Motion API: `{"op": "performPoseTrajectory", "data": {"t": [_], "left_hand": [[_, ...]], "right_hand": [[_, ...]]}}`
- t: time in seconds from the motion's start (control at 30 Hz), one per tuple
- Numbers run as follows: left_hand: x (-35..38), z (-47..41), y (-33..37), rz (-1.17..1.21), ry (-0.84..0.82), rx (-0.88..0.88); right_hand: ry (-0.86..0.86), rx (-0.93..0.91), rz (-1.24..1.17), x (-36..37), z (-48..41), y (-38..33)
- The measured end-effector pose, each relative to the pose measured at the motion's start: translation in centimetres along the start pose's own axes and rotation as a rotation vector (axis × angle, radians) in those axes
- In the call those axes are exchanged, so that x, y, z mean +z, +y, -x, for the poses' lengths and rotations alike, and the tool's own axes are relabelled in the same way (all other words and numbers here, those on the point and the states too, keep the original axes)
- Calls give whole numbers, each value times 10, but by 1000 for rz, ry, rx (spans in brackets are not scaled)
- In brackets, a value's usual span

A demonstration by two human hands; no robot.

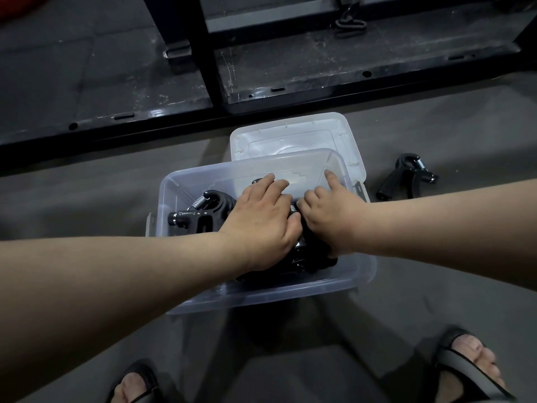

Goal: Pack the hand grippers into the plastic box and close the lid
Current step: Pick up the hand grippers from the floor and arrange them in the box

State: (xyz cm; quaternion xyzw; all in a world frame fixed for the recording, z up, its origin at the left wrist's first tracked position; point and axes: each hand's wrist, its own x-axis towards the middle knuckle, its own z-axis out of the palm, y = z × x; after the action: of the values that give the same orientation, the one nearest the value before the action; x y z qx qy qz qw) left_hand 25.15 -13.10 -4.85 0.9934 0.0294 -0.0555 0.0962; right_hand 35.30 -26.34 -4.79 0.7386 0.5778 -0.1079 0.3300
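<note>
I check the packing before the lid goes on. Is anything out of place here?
Yes. One hand gripper lies on the floor right of the plastic box, not packed. The lid lies behind the box.

The clear plastic storage box (pixel 263 292) stands on the grey floor mat (pixel 87 199). Behind it, touching its far edge, lies the clear plastic lid (pixel 293 132). Inside the box lie black spring hand grippers (pixel 197 213), with the left hand (pixel 261 225) and right hand (pixel 331 219) on them. One black hand gripper (pixel 406 178) lies on the mat, to the right of the box.
</note>
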Motion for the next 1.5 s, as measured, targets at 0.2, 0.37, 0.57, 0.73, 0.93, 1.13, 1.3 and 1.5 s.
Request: {"op": "performPoseTrajectory", "data": {"t": [0.2, 0.37, 0.57, 0.73, 0.93, 1.13, 1.3, 1.5], "left_hand": [[-1, 1, 0, 9, -6, 1], [-2, 0, 0, 12, -17, -2], [-2, 0, 0, 18, -8, -3], [-1, 0, 1, 5, 2, 5], [-2, 1, 1, 3, 5, -1], [-1, 0, 0, 7, 7, 0], [-2, 0, 0, 12, -6, 1], [-2, 0, 1, -1, -6, 2]], "right_hand": [[-24, -63, -60, -6, -7, 3], [-145, -78, -69, -27, -8, 33], [-116, -68, -15, -22, -4, 30], [-111, -22, -23, -19, -1, 13], [33, 34, 25, -5, 8, 4], [292, -155, 80, 4, 12, -4], [148, -241, 252, 4, 14, -22], [92, -240, 204, -2, 10, -27]]}}
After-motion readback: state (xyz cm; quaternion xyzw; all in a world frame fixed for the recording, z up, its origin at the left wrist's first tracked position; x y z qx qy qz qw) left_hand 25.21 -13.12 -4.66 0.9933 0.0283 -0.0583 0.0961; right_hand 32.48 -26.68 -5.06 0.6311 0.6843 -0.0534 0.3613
